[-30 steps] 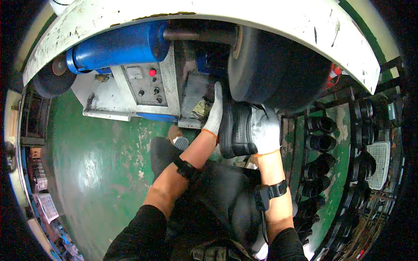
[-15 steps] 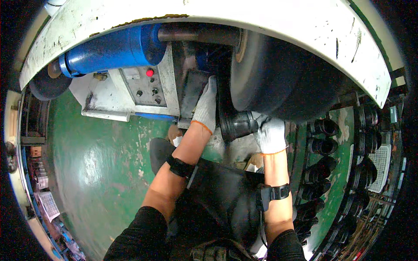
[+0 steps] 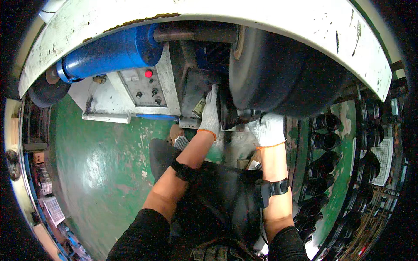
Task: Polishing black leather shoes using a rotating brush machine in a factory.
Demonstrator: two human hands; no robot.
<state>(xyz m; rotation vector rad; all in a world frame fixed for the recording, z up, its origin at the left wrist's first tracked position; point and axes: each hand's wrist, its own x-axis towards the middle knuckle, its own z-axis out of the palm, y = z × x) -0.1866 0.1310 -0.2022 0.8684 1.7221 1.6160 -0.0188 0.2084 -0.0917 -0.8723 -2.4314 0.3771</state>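
A black shoe [image 3: 227,114] is held between my hands at the left edge and underside of a large dark buffing wheel [image 3: 283,74], whose surface looks blurred. My left hand [image 3: 210,114], in a white knit glove with an orange cuff, lies along the shoe's left side with fingers pointing away from me. My right hand [image 3: 269,129], gloved the same way, closes round the near right end of the shoe, just below the wheel. The wheel and the gloves hide much of the shoe, and the right fingertips do not show.
A white machine hood [image 3: 209,11] arches above. Left of the wheel run a metal shaft [image 3: 196,34] and a blue cylindrical housing [image 3: 104,52]. Below it sits a control panel [image 3: 148,87] with a red button. Racks of black shoes [image 3: 324,140] stand to the right.
The shoe has turned and slid farther under the wheel, so less of its near end shows. My left hand has shifted slightly right and nearer; my right hand has moved a little left.
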